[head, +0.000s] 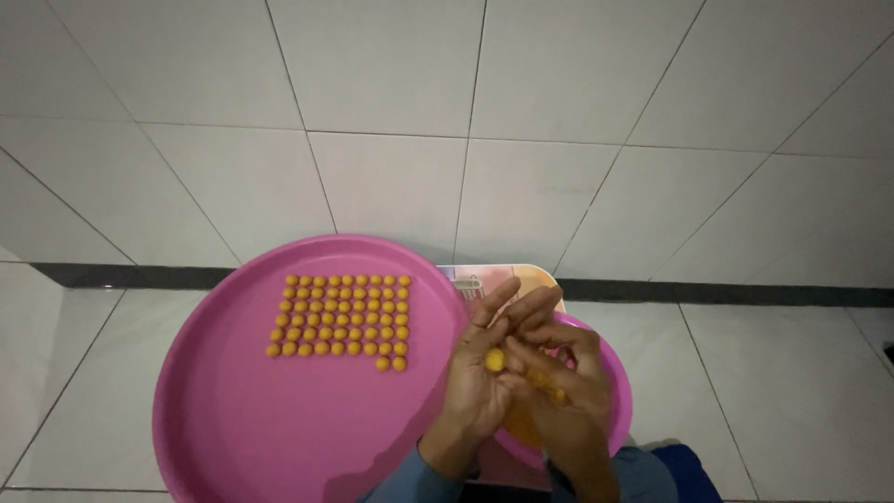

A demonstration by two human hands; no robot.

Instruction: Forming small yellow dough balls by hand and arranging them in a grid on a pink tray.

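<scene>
Perhaps dough ball (pixel 494 360) between both hands (pixel 521 373)

White tiled floor (pixel 764 391), tiled wall (pixel 391 93), dim light.

A pale orange printed package (pixel 521 278) lies partly hidden behind the pink tray (pixel 233 410).

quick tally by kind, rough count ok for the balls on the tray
orange balls on pink tray: about 56
orange ball in left hand: 1
pink tray: 1
pink bowl: 1
pale patterned object: 1
total: about 60
</scene>
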